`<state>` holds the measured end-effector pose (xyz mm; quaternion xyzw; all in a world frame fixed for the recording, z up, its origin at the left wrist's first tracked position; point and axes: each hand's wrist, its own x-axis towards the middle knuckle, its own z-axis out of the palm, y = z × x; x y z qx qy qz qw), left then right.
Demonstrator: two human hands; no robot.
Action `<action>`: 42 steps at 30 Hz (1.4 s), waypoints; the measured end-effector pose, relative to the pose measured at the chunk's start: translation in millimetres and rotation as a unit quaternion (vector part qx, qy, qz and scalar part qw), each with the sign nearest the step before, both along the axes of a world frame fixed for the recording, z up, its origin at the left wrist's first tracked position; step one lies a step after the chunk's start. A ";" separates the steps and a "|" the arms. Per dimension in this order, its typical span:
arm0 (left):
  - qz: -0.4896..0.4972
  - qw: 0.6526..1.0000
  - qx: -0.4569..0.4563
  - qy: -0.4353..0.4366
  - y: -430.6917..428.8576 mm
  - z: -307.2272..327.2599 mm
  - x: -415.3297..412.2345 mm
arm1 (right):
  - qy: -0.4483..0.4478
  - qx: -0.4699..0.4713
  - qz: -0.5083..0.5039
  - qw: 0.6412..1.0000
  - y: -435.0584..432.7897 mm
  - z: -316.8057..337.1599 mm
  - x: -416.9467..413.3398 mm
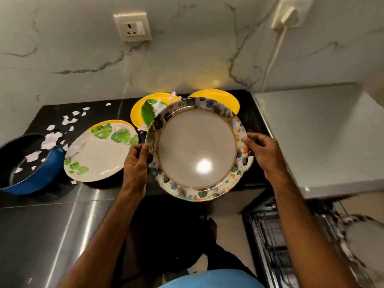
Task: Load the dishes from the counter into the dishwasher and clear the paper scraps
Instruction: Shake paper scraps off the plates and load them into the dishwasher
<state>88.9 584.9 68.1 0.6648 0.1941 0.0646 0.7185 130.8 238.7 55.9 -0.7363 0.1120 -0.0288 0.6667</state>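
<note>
Between left hand [136,163] and right hand [264,154], pinched at opposite edges under the thumbs, hangs a round glossy plate [197,150]: cream centre, gold dotted ring, leaf-and-flower rim. Beyond the fingertips [246,140] sit two yellow plates [138,113]; farther left, torn white paper scraps [68,120].

plates [99,151] and scraps [69,120] crowding the counter [52,196]

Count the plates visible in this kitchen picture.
5: floral-rimmed plate, gripped by left hand and right hand; green-leaf plate on the counter to its left; scrap-strewn yellow plate and second yellow plate behind it; blurred plate in the dishwasher rack. More may lie stacked underneath.
</note>
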 end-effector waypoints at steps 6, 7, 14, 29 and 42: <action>-0.161 0.986 -0.032 -0.006 -72.3 -3.5 -38.4 | 0.055 -0.009 -0.155 0.986 -73.9 -17.1 -124.8; -0.188 0.982 -0.035 0.005 -89.8 -4.2 -43.9 | 0.060 -0.003 -0.183 0.981 -90.1 -18.5 -145.9; -0.289 0.957 -0.008 0.025 -213.7 9.0 -43.2 | 0.065 0.022 -0.309 0.949 -171.7 -13.7 -236.7; -0.475 0.871 0.121 0.041 -521.3 -18.7 -47.7 | 0.121 0.010 -0.494 0.861 -370.4 -65.4 -371.3; -0.596 0.755 0.272 -0.034 -695.3 -66.1 -47.4 | 0.213 -0.028 -0.580 0.786 -450.7 -120.7 -415.1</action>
